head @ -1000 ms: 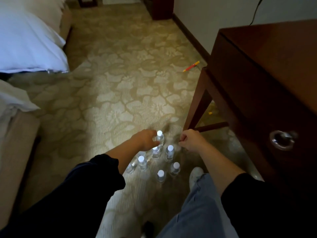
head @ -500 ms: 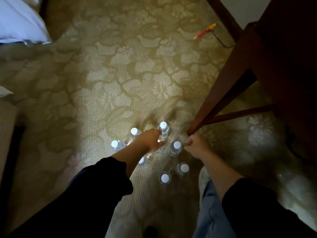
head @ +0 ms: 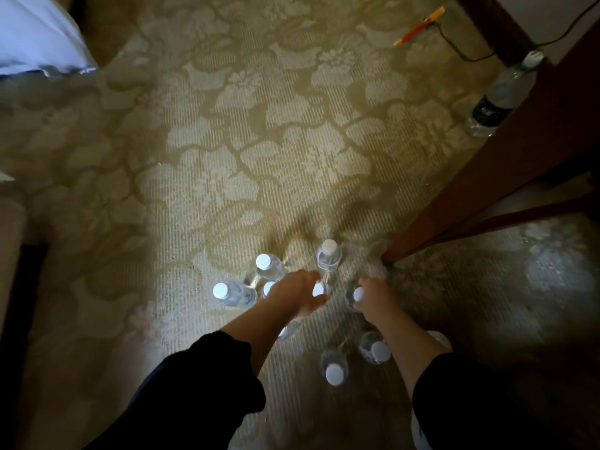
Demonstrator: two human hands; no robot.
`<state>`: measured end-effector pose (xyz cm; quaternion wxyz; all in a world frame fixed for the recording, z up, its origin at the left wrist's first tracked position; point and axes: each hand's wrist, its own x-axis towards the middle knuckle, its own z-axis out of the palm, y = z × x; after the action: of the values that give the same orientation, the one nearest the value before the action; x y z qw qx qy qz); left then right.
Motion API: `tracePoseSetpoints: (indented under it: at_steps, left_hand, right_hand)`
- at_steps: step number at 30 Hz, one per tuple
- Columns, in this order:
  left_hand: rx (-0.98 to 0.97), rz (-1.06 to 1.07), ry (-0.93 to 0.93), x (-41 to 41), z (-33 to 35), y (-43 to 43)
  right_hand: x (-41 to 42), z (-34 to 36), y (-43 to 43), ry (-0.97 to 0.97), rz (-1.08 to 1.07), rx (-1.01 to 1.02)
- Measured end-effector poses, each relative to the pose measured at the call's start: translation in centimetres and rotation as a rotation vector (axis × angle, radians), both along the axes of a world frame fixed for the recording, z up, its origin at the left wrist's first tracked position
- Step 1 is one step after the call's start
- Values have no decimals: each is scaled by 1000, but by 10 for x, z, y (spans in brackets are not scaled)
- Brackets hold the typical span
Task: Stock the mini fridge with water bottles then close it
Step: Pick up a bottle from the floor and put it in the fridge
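We see a beige carpet (head: 292, 157) with a pale floral pattern covering the floor. At upper left lies a corner of white bedding (head: 35, 34); below it, at the left edge, we note the side of a beige upholstered piece (head: 11, 228). At right, a dark wooden desk leg (head: 503, 157) slants down to the carpet, joined by a thin crossbar (head: 519, 216). Near the top, a red-and-yellow pen-like object (head: 418, 26) lies on the carpet; a black cable (head: 454, 48) reaches its yellow end and runs toward the dark baseboard (head: 493, 27).
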<state>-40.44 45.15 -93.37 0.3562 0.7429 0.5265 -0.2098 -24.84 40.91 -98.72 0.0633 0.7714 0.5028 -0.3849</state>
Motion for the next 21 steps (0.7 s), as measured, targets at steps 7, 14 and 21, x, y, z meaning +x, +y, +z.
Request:
tracePoseSetpoints:
  at_steps: [7, 14, 21]
  left_hand:
    - [-11, -11, -14, 3, 4, 4]
    - [11, -48, -132, 13, 64, 10]
    - [28, 73, -578, 4, 159, -4]
  right_hand:
    - [7, 19, 10, 67, -6, 45]
    - [16, 116, 35, 142, 10, 181]
    - [8, 270, 26, 206, 117, 369]
